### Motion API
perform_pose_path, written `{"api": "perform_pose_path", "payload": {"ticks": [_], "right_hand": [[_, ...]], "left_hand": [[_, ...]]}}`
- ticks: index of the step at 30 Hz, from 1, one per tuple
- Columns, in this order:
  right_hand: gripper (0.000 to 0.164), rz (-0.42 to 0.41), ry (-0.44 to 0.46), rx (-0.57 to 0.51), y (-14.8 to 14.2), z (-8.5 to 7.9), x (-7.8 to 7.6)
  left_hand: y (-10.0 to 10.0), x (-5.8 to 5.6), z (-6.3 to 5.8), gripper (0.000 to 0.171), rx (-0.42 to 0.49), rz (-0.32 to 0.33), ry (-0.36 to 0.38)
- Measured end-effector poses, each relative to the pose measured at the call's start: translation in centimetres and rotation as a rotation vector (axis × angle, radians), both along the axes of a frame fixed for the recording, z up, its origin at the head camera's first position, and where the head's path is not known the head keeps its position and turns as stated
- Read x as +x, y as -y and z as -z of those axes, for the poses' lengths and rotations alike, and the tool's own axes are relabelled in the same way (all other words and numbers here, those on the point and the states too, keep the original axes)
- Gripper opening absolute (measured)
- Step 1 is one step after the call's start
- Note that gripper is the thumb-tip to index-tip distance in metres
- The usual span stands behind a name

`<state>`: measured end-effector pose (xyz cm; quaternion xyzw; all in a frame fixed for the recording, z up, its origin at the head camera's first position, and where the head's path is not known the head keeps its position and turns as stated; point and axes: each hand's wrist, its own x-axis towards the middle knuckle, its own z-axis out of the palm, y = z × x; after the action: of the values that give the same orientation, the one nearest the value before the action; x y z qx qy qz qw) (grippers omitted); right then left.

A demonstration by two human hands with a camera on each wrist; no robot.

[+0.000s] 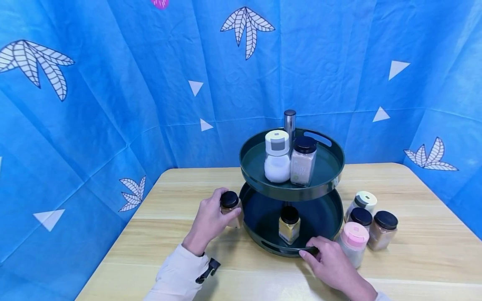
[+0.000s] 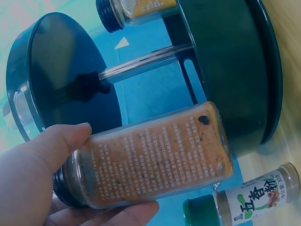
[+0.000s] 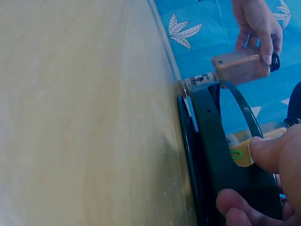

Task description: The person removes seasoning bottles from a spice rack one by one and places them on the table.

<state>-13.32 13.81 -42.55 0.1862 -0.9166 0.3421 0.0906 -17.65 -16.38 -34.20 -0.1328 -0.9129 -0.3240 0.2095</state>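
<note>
My left hand (image 1: 208, 219) grips a spice jar (image 2: 155, 155) by its black-lid end, thumb on one side and fingers on the other. Orange-brown powder fills the jar, held off the table just left of the two-tier rack's lower tray (image 1: 271, 246). With thumb and fingers on either side of the rim, my right hand (image 1: 333, 261) holds that tray's front edge beside the handle slot. Inside the lower tray stands a jar of yellow spice (image 1: 289, 232) with a black lid. The upper tray (image 1: 248, 161) carries a white-capped shaker (image 1: 277, 165) and a black-lidded jar (image 1: 302, 167).
Right of the rack, several containers stand close together, among them a pink-capped jar (image 1: 353, 244) and a black-lidded brown jar (image 1: 383, 230). A green-capped bottle (image 2: 254, 200) stands near the held jar. Blue printed cloth (image 1: 331, 62) surrounds the wooden table (image 1: 162, 234).
</note>
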Motion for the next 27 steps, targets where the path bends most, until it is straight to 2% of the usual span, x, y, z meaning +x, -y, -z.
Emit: {"api": "perform_pose_path", "payload": {"ticks": [6, 20, 27], "right_hand": [[0.014, -0.001, 0.005, 0.000, 0.0, 0.0, 0.0], [0.014, -0.006, -0.005, 0.000, -0.1, 0.1, -0.1], [0.013, -0.006, -0.007, 0.000, 0.0, 0.0, 0.0]], "left_hand": [[0.4, 0.0, 0.2, 0.057, 0.008, -0.013, 0.017], [0.8, -0.1, 0.8, 0.052, -0.001, -0.017, -0.038], [1.0, -0.2, 1.4, 0.052, 0.005, -0.020, -0.028]]}}
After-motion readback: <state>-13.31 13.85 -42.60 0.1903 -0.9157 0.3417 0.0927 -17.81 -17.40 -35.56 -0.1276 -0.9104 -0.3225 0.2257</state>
